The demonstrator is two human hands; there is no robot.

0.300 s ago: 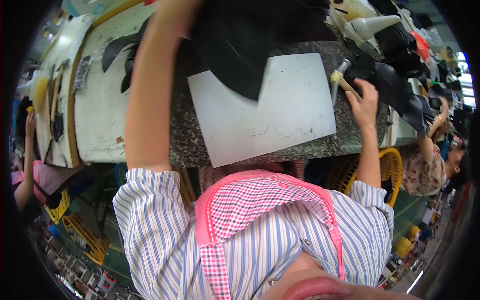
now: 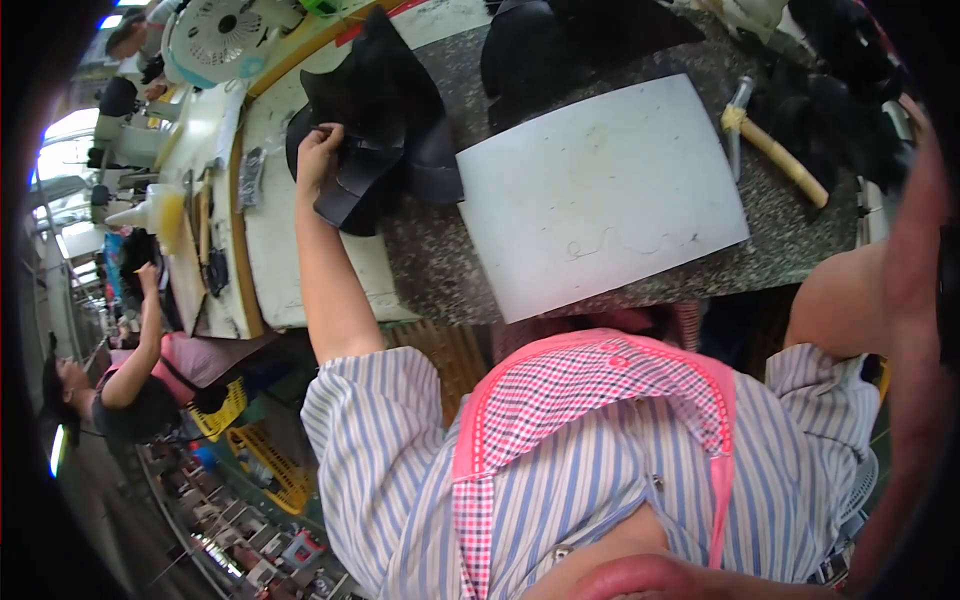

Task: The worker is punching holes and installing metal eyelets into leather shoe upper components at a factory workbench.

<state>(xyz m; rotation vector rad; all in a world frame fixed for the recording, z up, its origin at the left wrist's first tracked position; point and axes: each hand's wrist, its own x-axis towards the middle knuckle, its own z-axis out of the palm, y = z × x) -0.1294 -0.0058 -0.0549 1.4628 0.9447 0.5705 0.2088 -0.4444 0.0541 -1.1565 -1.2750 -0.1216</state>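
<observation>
My left hand [image 2: 318,155] is closed on the edge of a black leather-like piece [image 2: 385,120], at the left end of the stone slab. Its fingers pinch the near-left border, and the piece drapes in several folded panels. My right arm is raised at the right edge of the view, close and blurred; the skin-coloured shape of my right hand [image 2: 918,240] shows there, but its fingers cannot be made out. A white board [image 2: 605,190] lies on the slab with a loose thread [image 2: 620,243] on it. Right of it rests a hammer [image 2: 775,155] with a wooden handle.
More black pieces [image 2: 560,50] lie behind the board, and others [image 2: 825,110] pile up at the right. The speckled stone slab [image 2: 440,250] adjoins a pale worktable [image 2: 275,270]. A white fan [image 2: 225,35] stands at the back left. A co-worker [image 2: 130,380] sits at the left.
My left hand has come back from the far side to the left. My right hand has left the hammer and risen to the right edge. The view has shifted left.
</observation>
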